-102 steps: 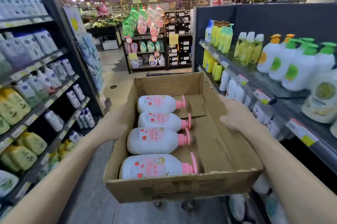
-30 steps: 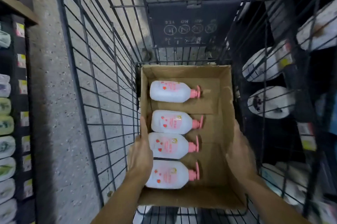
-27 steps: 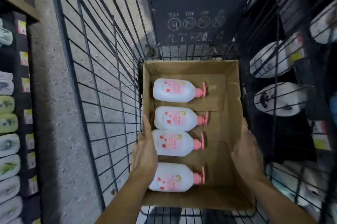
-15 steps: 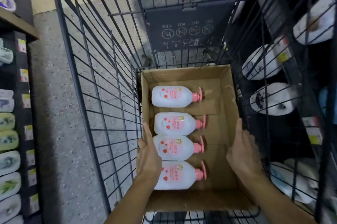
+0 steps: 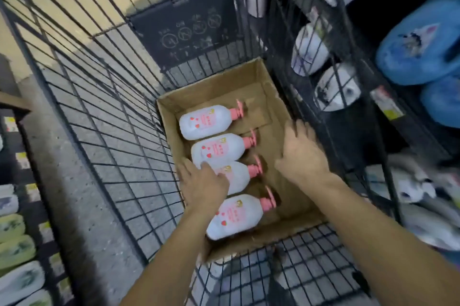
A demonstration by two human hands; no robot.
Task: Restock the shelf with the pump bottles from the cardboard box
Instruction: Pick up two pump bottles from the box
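An open cardboard box [image 5: 219, 86] rests on the floor of a black wire shopping cart [image 5: 104, 116]. Inside lie several white pump bottles with pink pumps in a row: the far one [image 5: 206, 121], one below it [image 5: 219, 148], a third [image 5: 236, 176] and the nearest [image 5: 236, 216]. My left hand [image 5: 201, 186] is inside the box, fingers spread over the left end of the third bottle and touching the second. My right hand [image 5: 301, 153] hovers open over the box's right wall, holding nothing.
Shelves of white and blue bottles [image 5: 418, 39] stand right of the cart, behind its wire side. More shelved bottles [image 5: 15, 251] line the left edge. A dark sign panel [image 5: 186, 24] hangs on the cart's far end. Grey speckled floor [image 5: 82, 206] lies to the left.
The box went from carried in the aisle to resting in the cart. In the last half second both hands let go of its walls; my left hand moved onto the bottles.
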